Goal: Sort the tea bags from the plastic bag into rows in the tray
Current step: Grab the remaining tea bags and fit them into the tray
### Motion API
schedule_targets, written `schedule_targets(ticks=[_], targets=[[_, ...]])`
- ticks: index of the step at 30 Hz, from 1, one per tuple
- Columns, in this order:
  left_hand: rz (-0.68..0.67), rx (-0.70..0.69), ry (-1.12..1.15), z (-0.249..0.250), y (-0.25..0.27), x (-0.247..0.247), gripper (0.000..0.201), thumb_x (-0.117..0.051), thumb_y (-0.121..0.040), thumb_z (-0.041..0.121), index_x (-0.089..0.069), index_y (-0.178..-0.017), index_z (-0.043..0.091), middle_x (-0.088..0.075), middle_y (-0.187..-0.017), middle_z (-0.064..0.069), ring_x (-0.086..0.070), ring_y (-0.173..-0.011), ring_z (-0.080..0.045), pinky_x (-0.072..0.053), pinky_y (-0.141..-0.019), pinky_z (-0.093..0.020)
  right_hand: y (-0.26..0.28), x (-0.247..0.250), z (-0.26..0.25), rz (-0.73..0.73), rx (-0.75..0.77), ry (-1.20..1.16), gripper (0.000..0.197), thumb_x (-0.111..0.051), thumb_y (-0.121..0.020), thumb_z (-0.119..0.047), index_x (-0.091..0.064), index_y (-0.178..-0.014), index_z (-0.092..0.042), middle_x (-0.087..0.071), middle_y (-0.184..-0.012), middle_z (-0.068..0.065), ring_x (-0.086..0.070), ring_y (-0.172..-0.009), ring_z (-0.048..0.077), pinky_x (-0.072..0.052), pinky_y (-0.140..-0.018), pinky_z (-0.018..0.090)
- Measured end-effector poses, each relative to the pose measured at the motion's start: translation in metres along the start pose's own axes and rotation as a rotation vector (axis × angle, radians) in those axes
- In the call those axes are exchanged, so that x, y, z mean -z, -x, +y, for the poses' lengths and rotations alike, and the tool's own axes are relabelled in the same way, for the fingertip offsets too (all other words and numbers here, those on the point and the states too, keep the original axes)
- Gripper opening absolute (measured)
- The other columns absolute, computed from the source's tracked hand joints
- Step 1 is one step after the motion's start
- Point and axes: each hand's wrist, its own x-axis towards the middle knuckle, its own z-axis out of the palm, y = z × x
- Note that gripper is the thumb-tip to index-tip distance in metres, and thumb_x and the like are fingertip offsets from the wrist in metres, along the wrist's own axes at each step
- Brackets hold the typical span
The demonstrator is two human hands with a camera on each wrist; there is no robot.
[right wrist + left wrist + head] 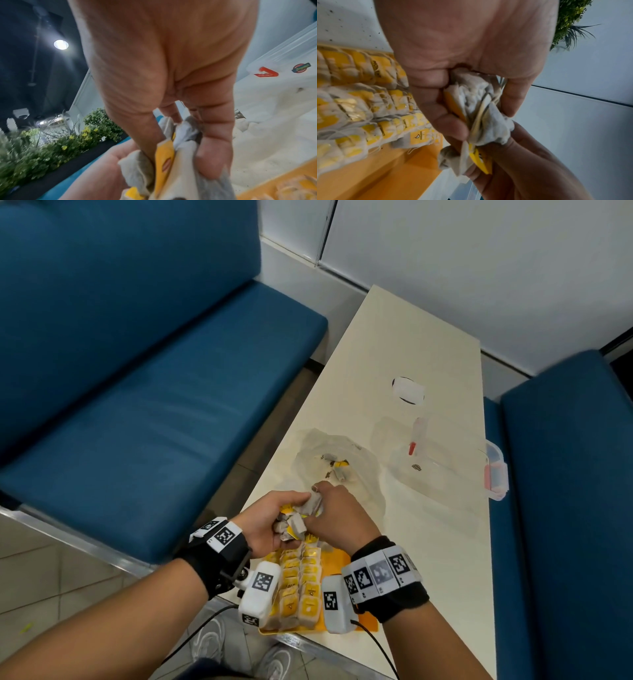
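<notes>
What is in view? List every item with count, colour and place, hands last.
bunch of tea bags: several, exact count unclear, grey-white with yellow tags, held between both hands above the tray's far end
rows of tea bags: three rows, grey-white and yellow, in the tray
tray: one, orange-yellow, near edge of the table
plastic bag: one, clear, on the table beyond the hands, a few tea bags left inside
clear box: one, transparent with pink latch, right of the plastic bag
table: one, cream
benches: two, blue, either side of the table
left hand: grips the bunch
right hand: pinches the bunch
</notes>
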Motion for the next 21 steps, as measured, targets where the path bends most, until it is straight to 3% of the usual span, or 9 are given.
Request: schedule_targets(ticks=[2,6,8,10,13,17,21], targets=[[0.009,-0.012,-0.032,-0.003,-0.002,0.001,0.022,-0.068,-0.091,0.035,-0.073,-0.083,0.015,-0.061,-0.072,-0.007,-0.056,-0.056,-0.018,-0.044,-0.055,-0.027,0.001,-0.002,-0.002,-0.017,-0.002,0.018,0.065,-0.068,-0.086,-0.033,-0.041,-0.143,-0.018,-0.052,-0.127,0.014,-0.056,-0.116,0.03,-0.043,-0.086,0.029],[-0.007,-0.026,0.016,-0.007,-0.006,0.003,0.021,-0.068,-0.093,0.028,-0.074,-0.104,0.011,-0.068,-0.082,-0.009,-0.062,-0.061,-0.019,-0.049,-0.056,-0.026,0.002,-0.003,0.0,-0.048,0.013,0.009,0.062,-0.072,-0.081,-0.037,-0.049,-0.135,-0.017,-0.061,-0.12,0.01,-0.06,-0.109,0.026,-0.048,-0.081,0.029],[-0.021,-0.039,0.075,-0.006,-0.006,0.005,0.028,-0.066,-0.094,0.026,-0.074,-0.114,0.008,-0.072,-0.09,-0.01,-0.067,-0.062,-0.018,-0.054,-0.052,-0.025,0.005,0.0,0.003,-0.062,-0.007,-0.112,0.06,-0.077,-0.077,-0.036,-0.051,-0.129,-0.019,-0.066,-0.114,0.004,-0.067,-0.094,0.02,-0.056,-0.078,0.032],[-0.018,-0.054,0.117,-0.006,-0.008,0.009,0.036,-0.066,-0.094,0.028,-0.071,-0.123,0.008,-0.072,-0.1,-0.01,-0.069,-0.067,-0.018,-0.057,-0.055,-0.025,0.009,0.003,0.008,-0.091,-0.078,-0.315,0.072,-0.082,-0.074,-0.029,-0.045,-0.135,-0.022,-0.067,-0.106,0.001,-0.072,-0.074,0.017,-0.06,-0.066,0.03],[0.008,-0.058,0.178,-0.006,-0.008,0.01,0.033,-0.065,-0.094,0.031,-0.07,-0.12,0.01,-0.073,-0.093,-0.01,-0.07,-0.067,-0.018,-0.057,-0.056,-0.026,0.014,0.003,0.013,-0.118,-0.174,-0.576,0.084,-0.083,-0.076,-0.014,-0.035,-0.145,-0.017,-0.07,-0.09,0.003,-0.07,-0.058,0.014,-0.053,-0.054,0.021],[0.025,-0.054,0.223,-0.005,-0.009,0.008,0.036,-0.064,-0.096,0.032,-0.068,-0.121,0.007,-0.072,-0.091,-0.012,-0.071,-0.065,-0.019,-0.057,-0.051,-0.026,0.015,0.001,0.02,-0.11,-0.246,-0.777,0.067,-0.086,-0.073,-0.007,-0.05,-0.129,-0.007,-0.071,-0.1,0.017,-0.073,-0.072,0.024,-0.057,-0.062,0.027],[0.036,-0.063,0.237,-0.001,-0.011,0.01,0.037,-0.062,-0.097,0.034,-0.068,-0.119,0.005,-0.072,-0.088,-0.019,-0.071,-0.064,-0.02,-0.057,-0.05,-0.025,0.02,-0.003,0.03,-0.104,-0.233,-0.851,0.034,-0.079,-0.077,0.005,-0.063,-0.106,0.003,-0.068,-0.105,0.025,-0.071,-0.085,0.028,-0.062,-0.072,0.032]])
